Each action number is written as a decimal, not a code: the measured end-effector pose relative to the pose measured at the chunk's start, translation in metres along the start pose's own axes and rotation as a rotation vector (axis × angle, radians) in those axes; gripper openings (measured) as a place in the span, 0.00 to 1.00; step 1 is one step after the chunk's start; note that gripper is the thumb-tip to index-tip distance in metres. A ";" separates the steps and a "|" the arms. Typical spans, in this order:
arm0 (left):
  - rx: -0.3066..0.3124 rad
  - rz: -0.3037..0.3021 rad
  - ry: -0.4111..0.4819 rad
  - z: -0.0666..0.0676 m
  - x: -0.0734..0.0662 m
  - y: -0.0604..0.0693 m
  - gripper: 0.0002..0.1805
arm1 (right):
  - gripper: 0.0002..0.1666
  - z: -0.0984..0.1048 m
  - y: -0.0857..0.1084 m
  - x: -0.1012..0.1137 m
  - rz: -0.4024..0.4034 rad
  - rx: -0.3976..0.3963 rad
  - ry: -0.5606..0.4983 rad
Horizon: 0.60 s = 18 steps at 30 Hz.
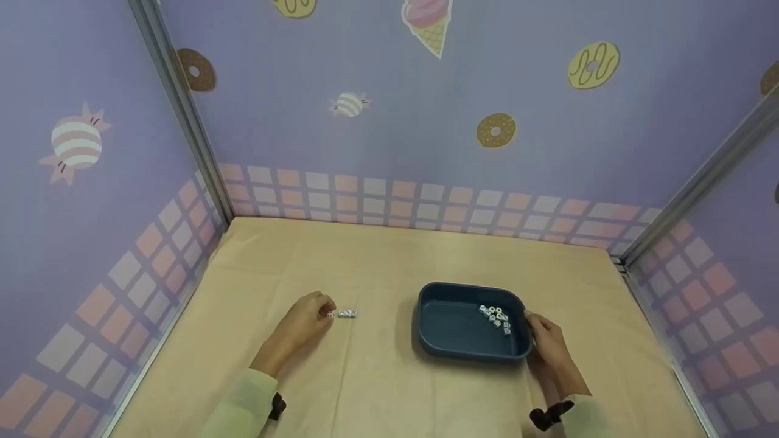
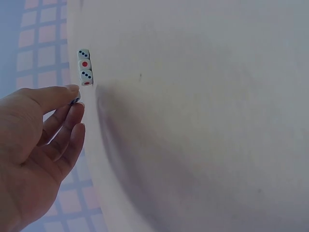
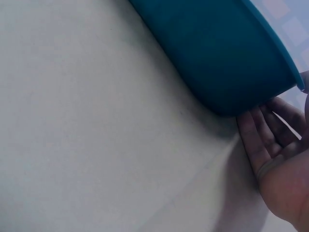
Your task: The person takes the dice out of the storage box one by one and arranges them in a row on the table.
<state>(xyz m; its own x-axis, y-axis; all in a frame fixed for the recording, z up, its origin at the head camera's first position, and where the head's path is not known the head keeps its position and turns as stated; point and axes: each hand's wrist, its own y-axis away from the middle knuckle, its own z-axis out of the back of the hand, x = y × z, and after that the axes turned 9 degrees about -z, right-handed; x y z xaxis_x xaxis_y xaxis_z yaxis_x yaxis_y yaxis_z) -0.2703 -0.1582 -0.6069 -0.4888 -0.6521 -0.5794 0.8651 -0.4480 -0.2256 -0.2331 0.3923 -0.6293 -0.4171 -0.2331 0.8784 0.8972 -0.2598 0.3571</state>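
Note:
My left hand (image 1: 307,317) pinches a white die (image 2: 75,100) between thumb and fingertips, mostly hidden by them. Right by it on the cloth, a short row of white dice (image 1: 347,314) lies end to end; blue and red pips show on the dice (image 2: 85,64) in the left wrist view. To the right stands a dark blue rectangular tub (image 1: 453,325). Several more dice (image 1: 498,317) lie loose at its right end. My right hand (image 1: 548,337) holds the tub's right end, thumb at the rim and fingers against the outside low down.
A pale yellow cloth (image 1: 389,389) with faint creases covers the table. Printed panels rise at the back (image 1: 389,134), left and right, with metal posts (image 1: 182,115) at the corners.

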 end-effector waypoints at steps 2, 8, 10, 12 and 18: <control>-0.008 -0.005 0.000 -0.001 0.000 -0.001 0.08 | 0.42 0.000 0.000 0.000 -0.005 -0.002 0.006; -0.014 -0.011 0.005 -0.003 0.001 -0.003 0.08 | 0.42 -0.001 -0.001 0.002 -0.016 -0.012 0.013; -0.013 -0.018 0.013 -0.005 0.002 -0.004 0.08 | 0.42 0.000 -0.001 0.002 -0.011 -0.016 0.006; -0.012 -0.019 0.021 -0.005 0.003 -0.005 0.09 | 0.41 0.000 -0.001 0.001 -0.003 -0.017 0.004; -0.009 -0.010 0.037 -0.006 0.006 -0.009 0.10 | 0.40 0.000 -0.002 0.001 -0.007 0.001 -0.001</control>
<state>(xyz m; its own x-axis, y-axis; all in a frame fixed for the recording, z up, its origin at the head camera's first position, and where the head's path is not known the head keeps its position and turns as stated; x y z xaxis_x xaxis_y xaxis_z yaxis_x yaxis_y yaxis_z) -0.2797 -0.1544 -0.6128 -0.4934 -0.6247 -0.6052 0.8612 -0.4486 -0.2390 -0.2352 0.3924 -0.6297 -0.4229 -0.2301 0.8765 0.8946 -0.2605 0.3632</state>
